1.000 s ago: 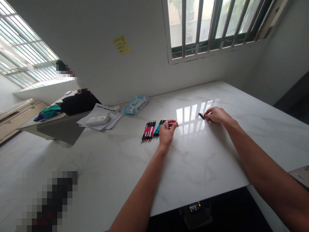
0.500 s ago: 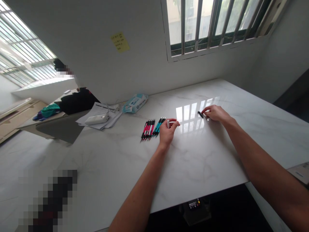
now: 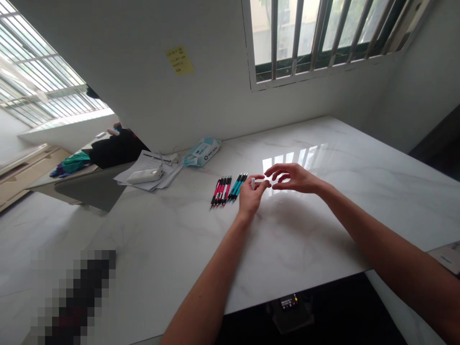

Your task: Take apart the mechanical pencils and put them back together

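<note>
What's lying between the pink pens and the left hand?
The blue pens lie between the pink pens and the left hand, as the head view shows.

Right fingers [image 3: 281, 166] nearer left fingers [image 3: 265, 185]

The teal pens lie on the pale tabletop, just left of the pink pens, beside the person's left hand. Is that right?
Not quite: in the head view, the teal pens lie just right of the pink pens. They are on the pale tabletop, beside the left hand.
</note>
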Available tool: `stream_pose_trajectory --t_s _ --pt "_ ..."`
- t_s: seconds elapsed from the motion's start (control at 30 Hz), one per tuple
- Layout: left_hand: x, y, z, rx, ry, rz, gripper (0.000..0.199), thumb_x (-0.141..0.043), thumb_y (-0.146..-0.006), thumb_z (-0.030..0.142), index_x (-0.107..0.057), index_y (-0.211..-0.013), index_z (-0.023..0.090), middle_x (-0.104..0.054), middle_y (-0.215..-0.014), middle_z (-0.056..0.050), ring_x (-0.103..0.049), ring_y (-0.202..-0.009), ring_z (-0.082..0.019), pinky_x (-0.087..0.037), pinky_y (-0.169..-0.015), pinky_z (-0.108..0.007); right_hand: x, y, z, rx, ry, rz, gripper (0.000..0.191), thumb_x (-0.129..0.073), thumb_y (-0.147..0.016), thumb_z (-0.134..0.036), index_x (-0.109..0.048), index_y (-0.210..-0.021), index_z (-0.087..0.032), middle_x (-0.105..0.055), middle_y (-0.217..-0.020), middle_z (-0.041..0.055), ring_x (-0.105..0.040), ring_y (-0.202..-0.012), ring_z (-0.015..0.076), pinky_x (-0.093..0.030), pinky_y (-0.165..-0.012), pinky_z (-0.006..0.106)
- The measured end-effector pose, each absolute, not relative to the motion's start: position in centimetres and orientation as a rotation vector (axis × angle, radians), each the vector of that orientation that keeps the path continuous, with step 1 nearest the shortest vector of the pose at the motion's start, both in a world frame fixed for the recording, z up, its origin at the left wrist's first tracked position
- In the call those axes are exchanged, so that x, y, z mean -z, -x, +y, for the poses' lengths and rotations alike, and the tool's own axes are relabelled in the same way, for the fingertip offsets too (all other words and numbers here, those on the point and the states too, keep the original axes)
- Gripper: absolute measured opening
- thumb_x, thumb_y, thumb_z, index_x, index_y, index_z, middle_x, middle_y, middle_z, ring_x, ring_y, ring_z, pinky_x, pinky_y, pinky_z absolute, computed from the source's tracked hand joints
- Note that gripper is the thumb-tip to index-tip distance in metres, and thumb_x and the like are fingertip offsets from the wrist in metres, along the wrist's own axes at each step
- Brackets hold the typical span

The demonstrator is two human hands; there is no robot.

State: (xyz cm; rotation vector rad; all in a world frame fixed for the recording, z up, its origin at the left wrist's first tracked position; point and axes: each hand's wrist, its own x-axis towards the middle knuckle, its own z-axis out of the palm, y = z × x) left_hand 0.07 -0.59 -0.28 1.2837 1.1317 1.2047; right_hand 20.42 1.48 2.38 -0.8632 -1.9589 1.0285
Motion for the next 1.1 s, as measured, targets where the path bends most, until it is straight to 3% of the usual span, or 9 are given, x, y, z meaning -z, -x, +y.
stream_pose_trajectory --t_s 0.17,0.5,0.7,0.93,1.1 --pt "0.4 0.1 -0.4 -1.219 -1.274 1.149 0.037 -0.082 -0.077 0.043 -0.069 -0.102 0.019 -0.072 -0.074 -0.002 -0.064 -0.066 -0.015 -0.045 -0.063 -0.026 -2.1 -18.5 0.3 -0.996 0.844 -1.893 0.03 -0.08 -0.082 -0.041 -0.076 -0.107 -0.025 -0.076 -0.1 0.0045 -0.072 -0.089 0.0214 -0.065 -0.083 0.041" --pt "0.8 0.2 -0.2 -1.203 -1.289 1.155 0.036 -0.078 -0.081 0.046 -0.069 -0.102 0.018 -0.061 -0.066 0.002 -0.046 -0.053 -0.009 -0.032 -0.053 -0.023 -2.2 -18.0 -0.1 -0.829 0.919 -1.916 0.022 -0.074 -0.088 -0.043 -0.075 -0.1 -0.025 -0.077 -0.095 0.0036 -0.073 -0.083 0.0204 -0.064 -0.074 0.038" --pt "0.8 0.2 -0.1 -1.267 -1.307 1.244 0.034 -0.072 -0.086 0.048 -0.071 -0.104 0.019 -0.073 -0.091 -0.007 -0.058 -0.067 -0.013 -0.044 -0.064 -0.024 -2.5 -19.9 1.5 -0.683 1.014 -2.002 0.023 -0.073 -0.086 -0.035 -0.075 -0.107 -0.026 -0.077 -0.102 0.0044 -0.071 -0.087 0.0214 -0.061 -0.079 0.04" --pt "0.8 0.3 0.2 -1.202 -1.221 1.283 0.033 -0.069 -0.086 0.048 -0.07 -0.101 0.019 -0.07 -0.092 -0.006 -0.052 -0.065 -0.011 -0.042 -0.061 -0.023 -2.3 -25.8 4.9 -0.371 1.269 -2.181 0.013 -0.068 -0.086 -0.028 -0.079 -0.093 -0.026 -0.077 -0.096 0.0045 -0.07 -0.085 0.0218 -0.054 -0.076 0.036" --pt "1.2 0.3 0.5 -1.242 -1.231 1.303 0.031 -0.07 -0.084 0.045 -0.071 -0.103 0.02 -0.068 -0.091 -0.004 -0.049 -0.062 -0.01 -0.041 -0.059 -0.023 -0.9 -29.3 5.5 -0.445 1.324 -2.052 0.017 -0.068 -0.087 -0.032 -0.078 -0.098 -0.024 -0.077 -0.095 0.0046 -0.07 -0.085 0.0208 -0.055 -0.075 0.034"
